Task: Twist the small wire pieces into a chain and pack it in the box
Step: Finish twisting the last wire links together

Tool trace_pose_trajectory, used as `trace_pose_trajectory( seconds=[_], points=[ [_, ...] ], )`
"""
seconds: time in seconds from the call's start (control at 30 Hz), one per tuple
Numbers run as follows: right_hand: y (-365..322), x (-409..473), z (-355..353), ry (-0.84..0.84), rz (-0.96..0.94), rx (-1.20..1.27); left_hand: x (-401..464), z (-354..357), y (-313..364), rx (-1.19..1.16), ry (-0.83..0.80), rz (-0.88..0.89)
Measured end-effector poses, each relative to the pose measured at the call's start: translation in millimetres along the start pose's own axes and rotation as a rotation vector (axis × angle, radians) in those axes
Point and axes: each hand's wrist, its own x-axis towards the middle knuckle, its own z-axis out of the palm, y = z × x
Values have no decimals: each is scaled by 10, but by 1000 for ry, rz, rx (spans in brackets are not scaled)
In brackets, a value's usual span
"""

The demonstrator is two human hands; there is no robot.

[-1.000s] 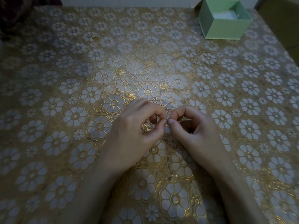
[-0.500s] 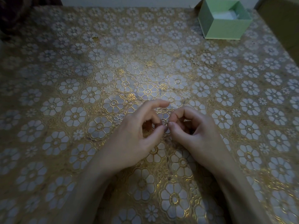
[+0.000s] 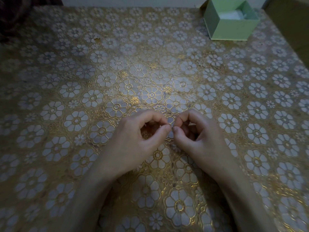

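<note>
Left hand [image 3: 133,144] and right hand [image 3: 200,141] low near front edge of table [image 3: 50,148], fingertips nearly touching. Each pinching thumb against index finger, apparently on wire piece [image 3: 170,128]; too fine and dim to confirm. Versus 0.5 s ago: left index finger, then lifted straight, now curled back onto thumb. Likely regrip between twists; chain unfinished. Green box [image 3: 234,29] open at far right corner, well apart from hands, pale lining inside.
</note>
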Motion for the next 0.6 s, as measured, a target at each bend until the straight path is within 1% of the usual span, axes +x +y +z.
trace_pose_trajectory(
  seconds=[0.27,0.6],
  points=[
    [-9,-7,-3,-28,-15,25,2,10,-14,36,-6,-4],
    [-12,-7,-1,-39,-25,27,3,13,-31,13,-5,0]
  ],
)
